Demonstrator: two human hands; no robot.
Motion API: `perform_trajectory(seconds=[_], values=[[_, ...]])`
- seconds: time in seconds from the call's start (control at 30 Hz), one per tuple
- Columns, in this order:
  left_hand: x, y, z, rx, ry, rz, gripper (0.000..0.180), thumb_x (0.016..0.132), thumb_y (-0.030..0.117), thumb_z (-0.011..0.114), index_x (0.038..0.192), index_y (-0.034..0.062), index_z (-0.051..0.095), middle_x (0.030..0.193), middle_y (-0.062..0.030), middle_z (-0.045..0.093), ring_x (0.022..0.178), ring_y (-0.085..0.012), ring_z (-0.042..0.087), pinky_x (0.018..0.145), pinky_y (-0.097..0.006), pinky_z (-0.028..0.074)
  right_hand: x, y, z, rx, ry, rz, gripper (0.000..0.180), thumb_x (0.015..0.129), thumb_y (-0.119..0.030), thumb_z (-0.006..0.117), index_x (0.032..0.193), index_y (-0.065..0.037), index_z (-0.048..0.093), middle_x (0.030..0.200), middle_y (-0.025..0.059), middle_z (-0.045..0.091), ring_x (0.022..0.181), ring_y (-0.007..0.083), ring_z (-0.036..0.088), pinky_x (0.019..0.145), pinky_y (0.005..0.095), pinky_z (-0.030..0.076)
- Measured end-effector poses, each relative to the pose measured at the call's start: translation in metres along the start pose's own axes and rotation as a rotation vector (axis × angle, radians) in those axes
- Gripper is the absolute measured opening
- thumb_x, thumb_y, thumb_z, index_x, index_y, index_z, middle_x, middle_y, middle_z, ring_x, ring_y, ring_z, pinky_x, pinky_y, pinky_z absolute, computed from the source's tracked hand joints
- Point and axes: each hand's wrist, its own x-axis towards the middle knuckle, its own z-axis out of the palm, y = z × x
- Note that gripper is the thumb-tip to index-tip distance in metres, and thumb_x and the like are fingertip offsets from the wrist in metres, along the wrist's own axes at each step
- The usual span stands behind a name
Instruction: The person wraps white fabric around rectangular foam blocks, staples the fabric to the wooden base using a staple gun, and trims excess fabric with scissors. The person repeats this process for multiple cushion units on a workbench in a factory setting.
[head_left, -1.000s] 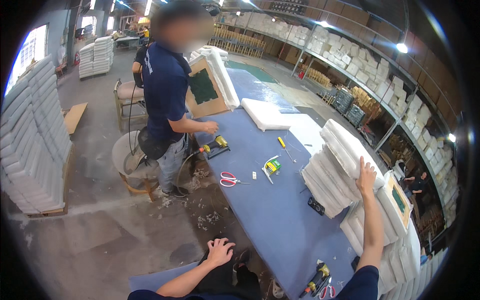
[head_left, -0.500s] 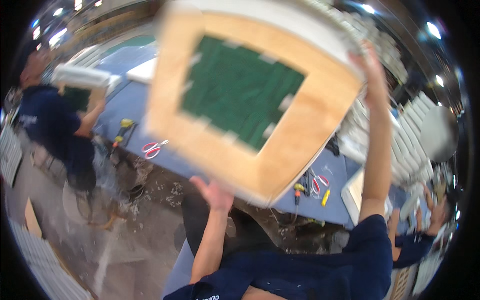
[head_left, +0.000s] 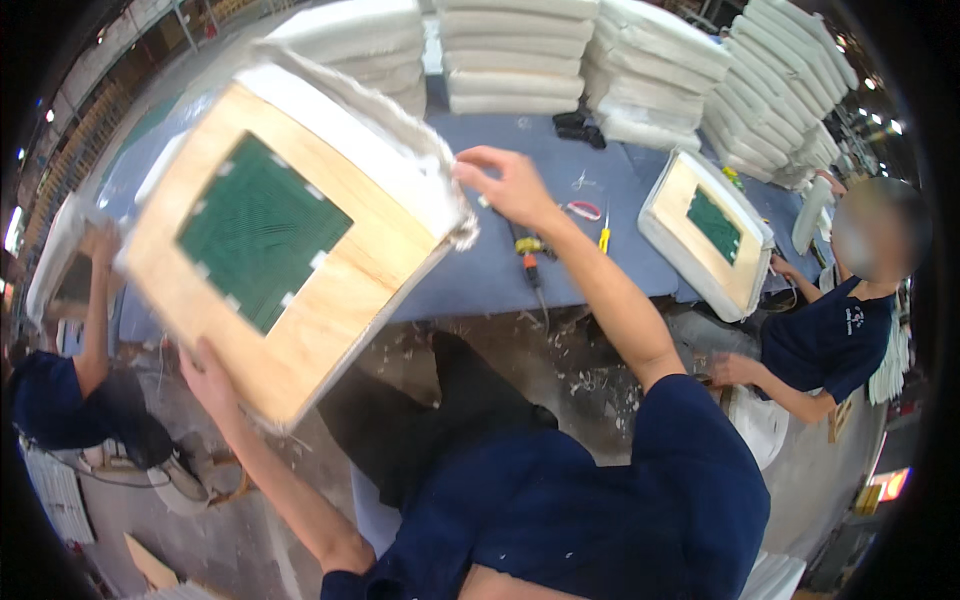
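At the far left, a white padded piece (head_left: pixel 65 235) is being handled by a co-worker (head_left: pixel 45 395). Further right, the lower left edge of a padded panel (head_left: pixel 285 235) is being gripped by the left hand (head_left: pixel 212 385), one fingertip being laid over the wooden face. The panel is being held tilted in the air before the blue table (head_left: pixel 460 290), its green fabric centre (head_left: pixel 255 225) being turned toward the wearer. At its right side, the rough white cloth edge is being touched by the fingertips of the right hand (head_left: pixel 512 190), held close together; whether cloth is being pinched cannot be told. Beyond that hand, a nail gun (head_left: pixel 527 245), red-handled scissors (head_left: pixel 582 210) and a yellow-handled tool (head_left: pixel 605 238) are lying on the table. At the right, a second panel (head_left: pixel 712 225) is being approached or touched by another co-worker's hand (head_left: pixel 785 270).
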Motion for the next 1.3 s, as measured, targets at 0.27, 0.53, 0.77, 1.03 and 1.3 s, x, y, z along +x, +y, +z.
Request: perform_trajectory(seconds=[0.27,0.53,0.77,1.03,1.3], values=[[-0.161,0.080,0.107,-0.176,-0.606,0.370,0.047,0.100,0.016,0.071,0.145,0.0064,0.065,0.142,-0.0177,0.067,0.132,-0.0346,0.062,0.115,-0.044,0.046,-0.117,0.381,-0.158,-0.963,0.077,0.494,0.081,0.097,-0.057,0.070,0.151,0.002,0.054,0.153,0.0288,0.056,0.145,0.0453,0.051,0.123,0.0514,0.040],[-0.227,0.066,0.161,0.232,-0.603,0.531,0.060,0.093,0.023,0.075,0.149,0.0090,0.059,0.156,-0.0150,0.052,0.149,-0.0353,0.043,0.117,-0.055,0.035,-0.107,0.364,-0.127,-1.040,-0.043,0.801,0.060,0.095,-0.056,0.069,0.129,-0.006,0.074,0.112,0.0202,0.078,0.112,0.0428,0.074,0.099,0.0492,0.057],[-0.235,0.036,0.202,0.338,-0.594,0.354,0.071,0.091,0.024,0.079,0.153,0.0046,0.052,0.137,-0.0160,0.061,0.131,-0.0339,0.054,0.099,-0.048,0.043,-0.157,0.271,-0.099,0.122,0.274,0.762,0.027,0.102,-0.031,0.076,0.111,-0.006,0.077,0.082,-0.0026,0.067,0.068,0.0075,0.061,0.061,0.0246,0.043],[-0.254,0.023,0.198,0.429,-0.460,0.462,0.082,0.084,0.023,0.082,0.158,0.0141,0.049,0.163,-0.0248,0.035,0.156,-0.0443,0.028,0.113,-0.061,0.033,-0.191,0.139,0.044,0.464,0.088,0.769,0.032,0.095,-0.024,0.087,0.117,-0.008,0.070,0.083,-0.0040,0.064,0.067,0.0053,0.057,0.056,0.0232,0.043],[-0.246,0.003,0.192,0.464,-0.466,0.368,0.087,0.088,0.020,0.076,0.166,0.0154,0.038,0.156,-0.0217,0.045,0.144,-0.0392,0.043,0.109,-0.055,0.037,-0.123,0.128,0.172,0.624,0.207,0.853,0.041,0.096,-0.036,0.084,0.111,-0.004,0.063,0.082,0.0007,0.065,0.065,0.0106,0.062,0.060,0.0247,0.049]])
